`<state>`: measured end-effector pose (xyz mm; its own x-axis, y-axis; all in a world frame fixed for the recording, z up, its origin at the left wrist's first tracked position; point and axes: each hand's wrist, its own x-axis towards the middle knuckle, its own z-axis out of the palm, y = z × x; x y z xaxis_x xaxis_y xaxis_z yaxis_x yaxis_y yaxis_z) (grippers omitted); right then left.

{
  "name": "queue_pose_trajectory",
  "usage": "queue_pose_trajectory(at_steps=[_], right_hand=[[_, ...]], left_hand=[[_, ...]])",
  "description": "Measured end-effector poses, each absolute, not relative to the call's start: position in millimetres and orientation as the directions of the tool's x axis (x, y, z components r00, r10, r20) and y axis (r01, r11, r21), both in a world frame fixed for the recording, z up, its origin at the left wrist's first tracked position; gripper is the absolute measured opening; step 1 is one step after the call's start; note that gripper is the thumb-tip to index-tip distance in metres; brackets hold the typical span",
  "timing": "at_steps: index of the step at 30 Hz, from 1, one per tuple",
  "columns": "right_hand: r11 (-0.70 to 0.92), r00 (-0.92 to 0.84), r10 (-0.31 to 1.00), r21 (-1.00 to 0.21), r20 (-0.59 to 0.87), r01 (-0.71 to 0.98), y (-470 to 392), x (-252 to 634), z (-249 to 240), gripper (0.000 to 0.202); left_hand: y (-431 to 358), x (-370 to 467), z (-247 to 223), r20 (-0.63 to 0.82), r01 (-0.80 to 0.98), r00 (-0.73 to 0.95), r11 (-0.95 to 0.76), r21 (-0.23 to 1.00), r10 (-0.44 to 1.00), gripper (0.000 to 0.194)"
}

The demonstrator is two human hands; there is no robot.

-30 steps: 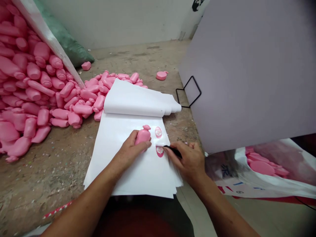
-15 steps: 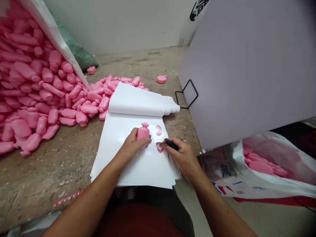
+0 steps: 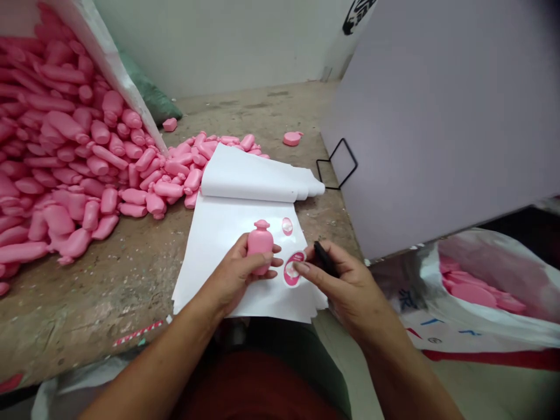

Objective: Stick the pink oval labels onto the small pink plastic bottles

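Note:
My left hand (image 3: 238, 268) is closed around a small pink bottle (image 3: 261, 242), neck upward, above the white sheets. Between the thumb and finger of my right hand (image 3: 343, 280) is an oval pink-and-white sticker (image 3: 293, 268), raised off the paper just right of the bottle. A black pen-like tool (image 3: 325, 258) is also tucked in my right hand; its exact kind is unclear. Beneath both hands lies a stack of sticker sheets (image 3: 210, 245), its upper pages curled back. Another oval sticker (image 3: 287, 226) remains on the top sheet.
A large heap of pink bottles (image 3: 83, 157) spills onto the worktable at left. One pink piece (image 3: 292, 138) lies farther back. At right stand a grey panel (image 3: 437, 116), a black wire stand (image 3: 343, 163) and a plastic bag (image 3: 446, 315) holding pink pieces.
My right hand has lifted the lower oval sticker off the sheet and moved slightly right with it. My left hand has turned the bottle more upright, and its fingers show more.

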<state>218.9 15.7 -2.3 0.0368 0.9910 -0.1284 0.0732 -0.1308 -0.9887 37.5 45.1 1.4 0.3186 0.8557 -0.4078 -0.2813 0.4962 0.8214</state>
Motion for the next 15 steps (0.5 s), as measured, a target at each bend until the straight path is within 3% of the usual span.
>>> queue_pose_trajectory(at_steps=[5,9,15], right_hand=[[-0.181,-0.041,0.982,-0.982,-0.183,0.049,8.5,197.6,6.2,0.043],[-0.127,-0.036,0.99,-0.976,-0.135,0.175,4.6,188.4,8.1,0.034],[-0.035,-0.148,0.986,-0.963,-0.077,0.268,4.8,187.7,8.8,0.028]], left_hand=[[15.3,34.0,-2.6,-0.468,-0.469,0.355,0.587,0.66,0.81,0.03],[6.0,31.4,-1.9,-0.501,-0.574,0.341,0.598,0.559,0.795,0.027],[7.0,28.2,6.9,-0.556,-0.534,0.377,0.664,0.523,0.741,0.046]])
